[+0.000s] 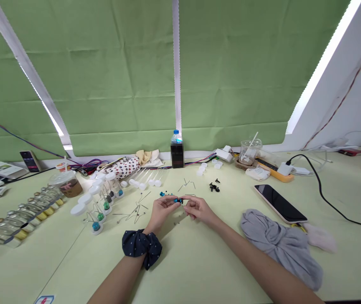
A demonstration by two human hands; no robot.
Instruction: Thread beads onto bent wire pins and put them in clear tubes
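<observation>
Small blue-and-black piece (178,201) — just below frame centre.
Bare left hand (163,209) and bare right hand (200,208) grasp it — fingertips meeting around it.

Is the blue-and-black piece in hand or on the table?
In hand: the blue-and-black piece sits at the fingertips of the left hand and right hand.

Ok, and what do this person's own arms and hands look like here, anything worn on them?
Both the left hand and the right hand are gloveless, and no sleeves show on the forearms. A dark navy scrunchie with small pale dots and a bow-like gathered end circles the left wrist; nothing shows on the right wrist.
</observation>
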